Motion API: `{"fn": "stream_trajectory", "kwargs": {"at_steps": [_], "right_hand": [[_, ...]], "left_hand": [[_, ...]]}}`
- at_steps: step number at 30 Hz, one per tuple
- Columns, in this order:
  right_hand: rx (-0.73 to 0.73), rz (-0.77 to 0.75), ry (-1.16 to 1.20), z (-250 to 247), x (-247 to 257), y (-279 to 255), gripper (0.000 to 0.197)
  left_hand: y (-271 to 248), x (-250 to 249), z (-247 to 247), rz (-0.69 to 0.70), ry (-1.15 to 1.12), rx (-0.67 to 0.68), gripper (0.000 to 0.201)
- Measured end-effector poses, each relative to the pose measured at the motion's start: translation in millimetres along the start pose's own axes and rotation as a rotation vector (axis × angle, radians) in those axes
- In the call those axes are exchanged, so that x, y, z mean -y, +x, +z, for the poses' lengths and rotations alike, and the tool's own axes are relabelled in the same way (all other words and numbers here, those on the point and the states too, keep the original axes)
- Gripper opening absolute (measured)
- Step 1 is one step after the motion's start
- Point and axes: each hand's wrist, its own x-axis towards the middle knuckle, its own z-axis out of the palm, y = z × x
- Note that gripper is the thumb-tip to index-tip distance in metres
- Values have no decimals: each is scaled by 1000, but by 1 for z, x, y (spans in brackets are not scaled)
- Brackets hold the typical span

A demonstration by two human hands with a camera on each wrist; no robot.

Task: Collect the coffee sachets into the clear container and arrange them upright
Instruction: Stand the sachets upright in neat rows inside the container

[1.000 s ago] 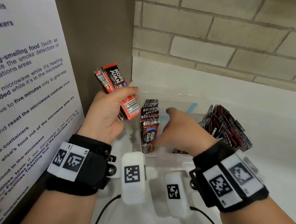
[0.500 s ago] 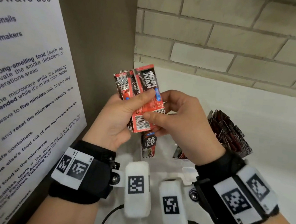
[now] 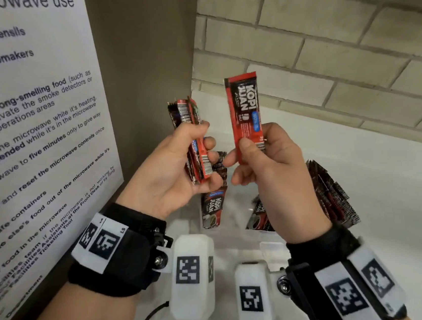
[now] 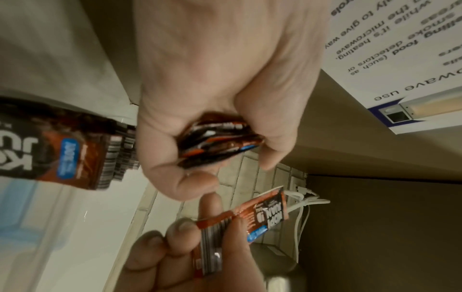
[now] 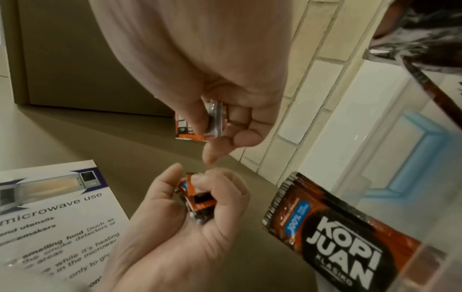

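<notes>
Left hand [image 3: 170,174]: fingers curled round a bundle of sachets [image 3: 196,145].
Right hand [image 3: 272,176]: pinches a single sachet [image 3: 245,116], upright.
Clear container [image 3: 254,238]: below, sachets standing inside.

Hands: two, left hand [image 3: 169,179] and right hand [image 3: 275,176], both above clear container [image 3: 234,229].
Single sachet [image 3: 245,116]: one, in right hand.
Sachet bundle [image 3: 193,147]: one, in left hand; exact number unreadable, several.
Sachets standing inside container: two groups, left group [image 3: 213,206] and right group [image 3: 330,194]; individual count unreadable.
</notes>
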Motion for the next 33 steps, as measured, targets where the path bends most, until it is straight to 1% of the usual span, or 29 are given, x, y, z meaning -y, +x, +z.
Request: {"fn": "stream_trajectory", "kwargs": {"at_steps": [1,3,6,9,11,12,14,16,17,18,19,22,24,26,28,29,30,32,33], "right_hand": [[11,15,19,0,-1,-1,7],[44,37,21,2,-3,-1,6],[57,18,28,2,-4,-2,6],[-31,-82,21,-2,-3,-2,22],[-97,-144,40,-5,-2,-2,34],[-124,-172,38,-6,-1,-2,38],[-171,-221,4,-7,0,-2,43],[-199,-251,-41,-7,-2,-1,42],[-202,-257,-50,-7,-2,-1,42],[-204,-261,-43,-6,-1,-1,42],[-210,-265,-23,-6,-1,-1,41],[-247,-290,19,-6,2,-1,34],[-290,-336,31,-7,2,0,39],[-290,-374,67,-9,2,0,49],[-254,-328,151,-9,2,-1,56],[-250,-306,144,-9,2,-1,55],[-259,-295,80,-10,2,-2,49],[-292,-265,-129,-13,2,-1,29],[-302,-238,-241,-17,1,0,22]], "left_hand": [[0,-1,0,-1,-9,-1,19],[-1,-1,0,20,9,-21,22],[-1,-1,0,77,25,-65,21],[0,-4,-1,76,-50,-83,14],[0,-7,-2,54,-100,-61,5],[-1,-7,-2,50,-105,-39,6],[-3,-8,-5,33,-67,39,15],[-5,-7,-9,-14,-37,149,30],[-5,-7,-11,-33,-39,188,39],[-6,-6,-11,-42,-29,200,45],[-6,-5,-11,-37,2,185,47],[-7,-2,-4,5,127,71,48],[-7,-1,-2,36,173,32,47],[-7,0,0,54,206,31,46],[-7,1,2,97,231,16,44],[-6,2,3,132,233,-2,42],[-5,2,3,173,224,-28,40],[-3,2,4,262,188,-89,34],[-2,2,4,302,173,-117,31]]}}
